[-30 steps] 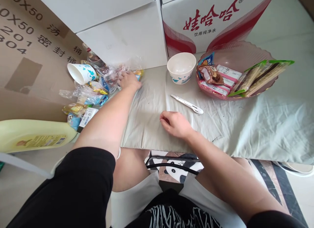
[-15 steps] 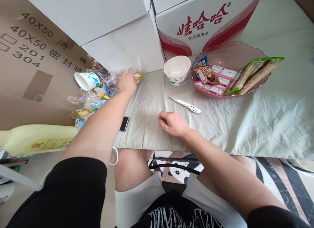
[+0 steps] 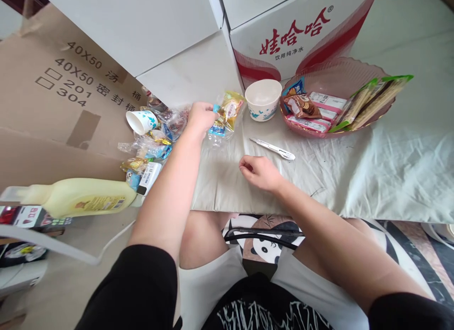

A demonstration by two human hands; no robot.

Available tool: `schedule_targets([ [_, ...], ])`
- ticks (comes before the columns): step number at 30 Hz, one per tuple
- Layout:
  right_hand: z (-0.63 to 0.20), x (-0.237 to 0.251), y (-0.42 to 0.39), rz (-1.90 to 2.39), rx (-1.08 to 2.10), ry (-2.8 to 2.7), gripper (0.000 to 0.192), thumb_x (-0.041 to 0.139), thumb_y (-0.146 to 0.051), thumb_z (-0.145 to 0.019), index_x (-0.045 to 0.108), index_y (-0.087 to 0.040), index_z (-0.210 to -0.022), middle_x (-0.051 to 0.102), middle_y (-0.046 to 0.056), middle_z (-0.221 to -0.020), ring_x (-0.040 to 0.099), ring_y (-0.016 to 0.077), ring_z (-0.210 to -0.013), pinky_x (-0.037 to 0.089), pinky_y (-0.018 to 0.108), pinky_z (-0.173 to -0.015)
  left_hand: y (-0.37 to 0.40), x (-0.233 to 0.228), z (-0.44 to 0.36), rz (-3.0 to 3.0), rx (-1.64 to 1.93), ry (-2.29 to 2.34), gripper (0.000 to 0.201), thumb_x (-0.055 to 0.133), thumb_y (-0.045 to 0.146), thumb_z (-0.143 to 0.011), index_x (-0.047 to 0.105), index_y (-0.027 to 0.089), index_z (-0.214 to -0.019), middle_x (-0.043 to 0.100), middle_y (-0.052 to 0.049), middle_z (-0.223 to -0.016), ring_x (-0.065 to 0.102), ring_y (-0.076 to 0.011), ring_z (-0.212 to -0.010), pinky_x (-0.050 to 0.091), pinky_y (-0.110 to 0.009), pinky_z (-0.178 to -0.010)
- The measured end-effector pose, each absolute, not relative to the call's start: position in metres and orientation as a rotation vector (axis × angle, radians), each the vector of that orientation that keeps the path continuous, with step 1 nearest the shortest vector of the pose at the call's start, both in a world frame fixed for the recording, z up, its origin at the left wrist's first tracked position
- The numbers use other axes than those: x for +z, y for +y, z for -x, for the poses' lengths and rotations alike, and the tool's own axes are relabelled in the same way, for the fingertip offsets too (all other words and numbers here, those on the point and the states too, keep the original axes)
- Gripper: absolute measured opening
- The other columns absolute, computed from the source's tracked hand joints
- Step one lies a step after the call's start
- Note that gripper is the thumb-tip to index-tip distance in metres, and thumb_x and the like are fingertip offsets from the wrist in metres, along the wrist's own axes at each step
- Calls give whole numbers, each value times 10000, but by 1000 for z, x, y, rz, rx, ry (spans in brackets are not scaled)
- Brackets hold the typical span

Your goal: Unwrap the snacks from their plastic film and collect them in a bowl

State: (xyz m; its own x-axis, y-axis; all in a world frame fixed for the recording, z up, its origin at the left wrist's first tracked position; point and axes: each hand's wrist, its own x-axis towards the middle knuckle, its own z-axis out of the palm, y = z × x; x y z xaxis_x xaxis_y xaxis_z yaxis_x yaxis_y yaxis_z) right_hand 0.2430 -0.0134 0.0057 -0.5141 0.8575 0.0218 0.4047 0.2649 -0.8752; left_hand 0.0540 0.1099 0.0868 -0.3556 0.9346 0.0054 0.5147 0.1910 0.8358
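My left hand (image 3: pixel 204 116) is closed on wrapped snacks just left of the paper bowl. One is a gold snack packet (image 3: pixel 231 110), the other a blue-and-clear packet (image 3: pixel 217 127). A white paper bowl (image 3: pixel 263 101) with a blue leaf print stands upright beside them. Resting on the cloth, my right hand (image 3: pixel 261 173) has its fingers curled in with nothing visible inside. Just above it lies a white utility knife (image 3: pixel 272 148). A pink ribbed basin (image 3: pixel 342 67) holds several packaged snacks, including a brown packet (image 3: pixel 301 106).
At the left lies a pile of wrapped snacks (image 3: pixel 156 141) with a tipped paper cup (image 3: pixel 142 122). A yellow bottle (image 3: pixel 92 197) lies by the table's left edge. White cartons (image 3: pixel 198 67) and a brown carton (image 3: pixel 102 84) wall in the back and left.
My left hand has moved right from the snack pile, bringing the gold and blue packets near the bowl. The view has shifted left. My right hand keeps its curled pose on the cloth.
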Motion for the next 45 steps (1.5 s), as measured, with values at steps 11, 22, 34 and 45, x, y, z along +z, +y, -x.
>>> schedule_targets([
  [11, -235, -10, -4, 1005, 1290, -1493, 507, 625, -506, -844, 558, -194, -1238, 656, 134, -1275, 660, 241, -1039, 557, 364, -820, 15, 45, -53, -687, 1243, 1328, 242, 814, 140, -648, 681, 201, -842, 749, 12, -774, 688, -141, -672, 531, -250, -646],
  [22, -241, -15, -5, 1156, 867, -1495, 354, 544, -383, -951, 609, -209, -1253, 729, 108, -1159, 680, 277, -1062, 542, 443, -983, -6, -5, -97, -794, 1260, 1031, 513, 902, 347, -662, 680, 268, -1118, 746, -40, -1221, 657, -232, -1245, 517, -322, -1031],
  [34, -243, -11, -37, 971, 754, -1864, 533, 527, -420, -949, 455, -257, -1451, 579, 136, -1372, 558, 322, -1268, 513, 528, -1053, -9, 15, -77, -707, 1032, 1003, 552, 775, 584, -679, 684, 215, -1079, 716, -106, -1241, 652, -348, -1237, 589, -439, -936],
  [45, -246, -23, -27, 1005, 677, -2106, 655, 631, -527, -910, 473, -283, -1497, 384, 133, -1613, 354, 361, -1522, 393, 606, -1201, -11, 24, -70, -701, 1100, 1158, 558, 518, 690, -874, 692, 205, -1091, 705, -117, -1072, 662, -335, -1183, 593, -437, -852],
])
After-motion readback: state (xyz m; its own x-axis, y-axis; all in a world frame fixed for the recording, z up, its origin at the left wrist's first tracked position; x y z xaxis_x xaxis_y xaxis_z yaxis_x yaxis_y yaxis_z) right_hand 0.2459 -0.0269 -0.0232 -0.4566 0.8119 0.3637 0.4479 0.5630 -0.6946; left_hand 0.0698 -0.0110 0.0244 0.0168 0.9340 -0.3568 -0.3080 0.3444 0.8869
